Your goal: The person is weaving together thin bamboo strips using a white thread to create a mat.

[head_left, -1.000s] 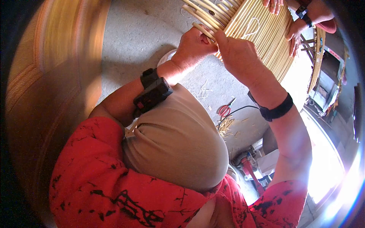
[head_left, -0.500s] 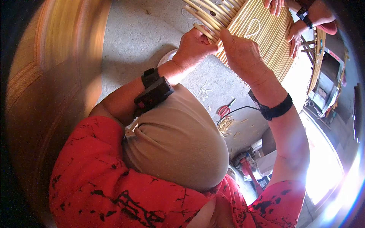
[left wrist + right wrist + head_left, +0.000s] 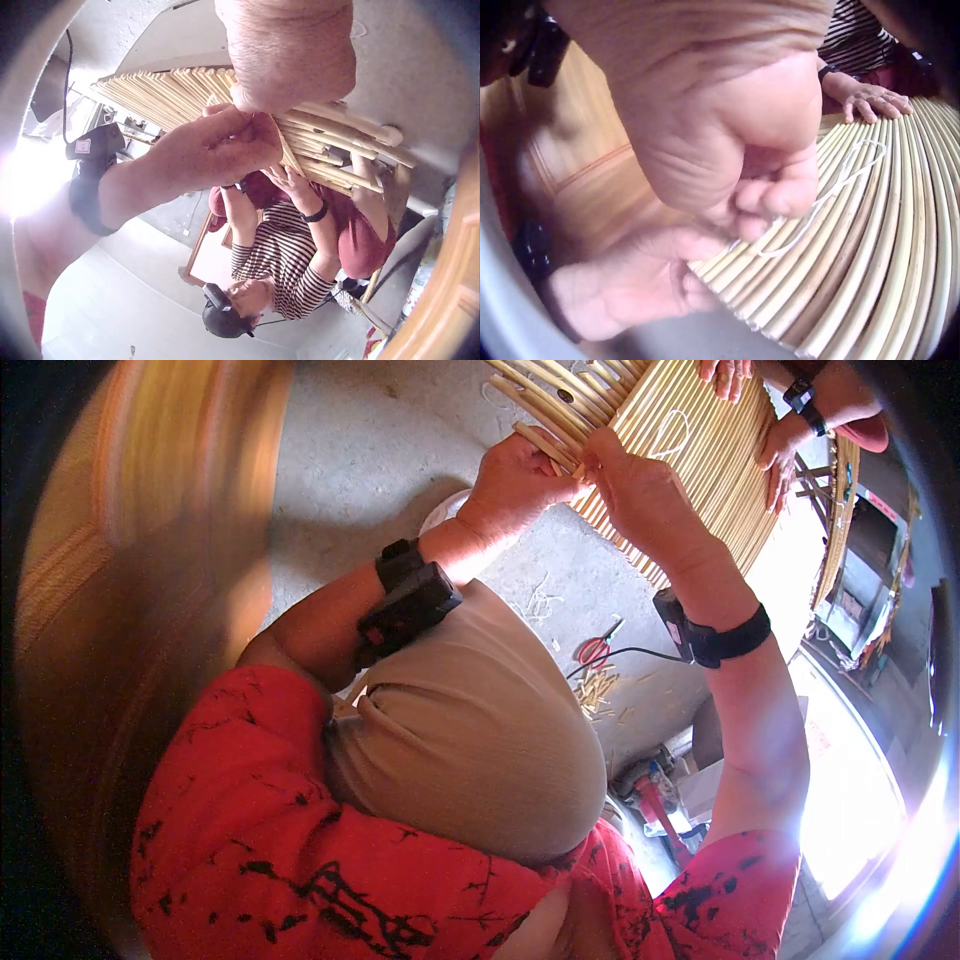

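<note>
A panel of thin, pale wooden rods (image 3: 715, 475) laid side by side stretches out at the top of the head view, with thicker poles (image 3: 535, 402) along its left end. My left hand (image 3: 512, 485) grips the near corner of the panel, thumb along the edge. Close beside it, my right hand (image 3: 645, 505) has its fingers curled and pinches a thin white string (image 3: 845, 178). That string lies in a loop across the rods in the right wrist view and runs up to the right fingertips.
Another person's hands (image 3: 874, 101) rest on the panel's far side. Red-handled scissors (image 3: 592, 652) and short wood offcuts (image 3: 597, 690) lie on the concrete floor. A large wooden surface (image 3: 170, 560) stands on the left. A black cable (image 3: 630, 651) trails from my right wrist.
My right hand has shifted slightly to the right and its wrist has turned, showing more of the wrist camera. The left hand keeps its grip and moves slightly right.
</note>
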The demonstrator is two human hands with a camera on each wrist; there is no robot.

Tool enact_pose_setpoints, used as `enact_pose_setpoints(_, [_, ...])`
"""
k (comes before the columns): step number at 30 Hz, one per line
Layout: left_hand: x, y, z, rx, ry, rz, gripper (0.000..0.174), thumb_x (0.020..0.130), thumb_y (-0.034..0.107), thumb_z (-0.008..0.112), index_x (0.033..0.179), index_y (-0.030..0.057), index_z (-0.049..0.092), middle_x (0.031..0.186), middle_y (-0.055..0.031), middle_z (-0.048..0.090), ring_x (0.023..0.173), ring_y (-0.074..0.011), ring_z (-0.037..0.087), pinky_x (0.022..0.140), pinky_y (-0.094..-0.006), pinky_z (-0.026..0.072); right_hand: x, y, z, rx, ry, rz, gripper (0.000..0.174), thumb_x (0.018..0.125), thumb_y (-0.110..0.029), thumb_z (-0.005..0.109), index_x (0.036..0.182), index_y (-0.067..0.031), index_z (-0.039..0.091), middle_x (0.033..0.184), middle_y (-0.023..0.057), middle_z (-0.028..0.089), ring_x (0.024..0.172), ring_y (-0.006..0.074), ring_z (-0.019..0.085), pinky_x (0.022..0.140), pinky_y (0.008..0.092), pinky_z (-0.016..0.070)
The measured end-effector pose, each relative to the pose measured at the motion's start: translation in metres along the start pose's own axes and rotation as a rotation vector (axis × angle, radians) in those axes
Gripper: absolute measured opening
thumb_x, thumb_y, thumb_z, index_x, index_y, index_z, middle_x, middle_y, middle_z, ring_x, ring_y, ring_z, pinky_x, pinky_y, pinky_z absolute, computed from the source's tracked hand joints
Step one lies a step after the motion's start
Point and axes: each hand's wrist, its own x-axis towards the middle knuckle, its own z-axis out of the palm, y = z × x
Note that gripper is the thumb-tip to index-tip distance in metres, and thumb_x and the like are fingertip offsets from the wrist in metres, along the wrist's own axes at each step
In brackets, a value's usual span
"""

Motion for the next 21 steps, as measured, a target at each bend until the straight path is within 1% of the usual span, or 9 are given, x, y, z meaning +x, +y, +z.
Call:
enact_pose_setpoints(3, [-0.001,0.003,-0.001,0.03,-0.001,-0.027,0.03,0.071,0.008,0.069,0.095,-0.0007,0.055,0.084,-0.0075,0.062,0.073,-0.0103,0.058,0.067,-0.0228,0.0481,-0.003,0.001,-0.011,0.058,0.008,0.111,0.019,0.088,-0.019,0.048,0.105,-0.0103,0.043,0.079,0.0175,0.06,0.072,0.0317,0.062,0.06,0.0388,0.0503])
enact_pose_setpoints(5, [-0.003,0.006,-0.002,0.029,-0.01,-0.05,0.032,0.071,0.009,0.07,0.096,-0.001,0.055,0.086,-0.0081,0.062,0.074,-0.0109,0.058,0.068,-0.0232,0.0485,-0.012,0.006,-0.017,-0.036,0.457,-0.008,0.026,0.087,-0.019,0.05,0.112,-0.0122,0.046,0.09,0.0162,0.059,0.079,0.0294,0.062,0.065,0.0372,0.0505])
enact_pose_setpoints(6, [-0.004,0.01,-0.001,-0.015,-0.002,-0.04,0.032,0.071,0.009,0.07,0.097,-0.0008,0.055,0.086,-0.008,0.062,0.075,-0.0111,0.059,0.069,-0.0234,0.0487,-0.017,0.007,-0.019,-0.023,0.529,0.073,0.024,0.087,-0.016,0.049,0.111,-0.0122,0.049,0.096,0.0139,0.058,0.086,0.0291,0.06,0.068,0.0367,0.05])
enact_pose_setpoints(8, [-0.004,0.013,-0.001,-0.055,-0.005,-0.03,0.032,0.071,0.009,0.07,0.097,-0.0006,0.055,0.086,-0.008,0.062,0.076,-0.0112,0.059,0.07,-0.0236,0.0489,-0.023,0.008,-0.013,-0.002,0.651,0.078,0.021,0.082,-0.012,0.053,0.102,-0.0063,0.053,0.093,0.0112,0.057,0.084,0.0265,0.059,0.07,0.036,0.0491])
enact_pose_setpoints(10, [-0.002,0.011,-0.002,0.027,-0.005,-0.045,0.034,0.071,0.009,0.07,0.099,-0.0007,0.053,0.089,-0.0086,0.061,0.079,-0.0118,0.058,0.071,-0.0241,0.0488,-0.027,0.011,0.01,0.264,0.67,0.214,0.018,0.081,-0.009,0.054,0.098,-0.0054,0.056,0.087,0.0104,0.059,0.079,0.024,0.061,0.068,0.0336,0.05])
enact_pose_setpoints(11, [0.001,-0.001,-0.003,-0.125,-0.023,-0.032,0.038,0.071,0.01,0.071,0.102,-0.001,0.052,0.092,-0.0084,0.06,0.082,-0.0127,0.058,0.074,-0.0248,0.0482,-0.034,0.006,0.015,0.379,0.657,0.235,0.014,0.081,-0.009,0.055,0.094,-0.0049,0.057,0.082,0.0103,0.06,0.075,0.0197,0.062,0.064,0.0305,0.0505])
enact_pose_setpoints(15, [-0.001,0.004,-0.011,-0.146,-0.13,-0.014,0.042,0.071,0.01,0.07,0.107,0.0008,0.05,0.097,-0.0068,0.058,0.086,-0.0123,0.055,0.077,-0.0257,0.0476,-0.028,0.003,0.045,0.965,0.529,0.424,0.014,0.081,-0.014,0.058,0.088,-0.0018,0.058,0.071,0.0045,0.059,0.065,0.01,0.058,0.057,0.0242,0.0491])
enact_pose_setpoints(18, [-0.006,0.008,-0.033,0.012,-0.188,-0.093,0.039,0.072,0.011,0.067,0.108,0.0054,0.053,0.103,-0.0055,0.058,0.097,-0.0126,0.053,0.085,-0.0286,0.0419,-0.023,0.0,0.034,1.194,0.498,0.562,0.013,0.084,-0.013,0.055,0.088,-0.0013,0.058,0.067,0.0042,0.058,0.058,0.0082,0.055,0.052,0.0218,0.0471])
enact_pose_setpoints(21, [0.0,-0.012,-0.037,-0.025,-0.116,-0.075,0.034,0.073,0.007,0.065,0.106,0.0064,0.056,0.104,-0.0041,0.058,0.098,-0.0125,0.052,0.085,-0.0287,0.0411,-0.021,0.004,0.031,1.185,0.543,0.532,0.013,0.087,-0.013,0.051,0.092,-0.0014,0.055,0.064,0.0037,0.056,0.054,0.0067,0.053,0.048,0.0202,0.0447])
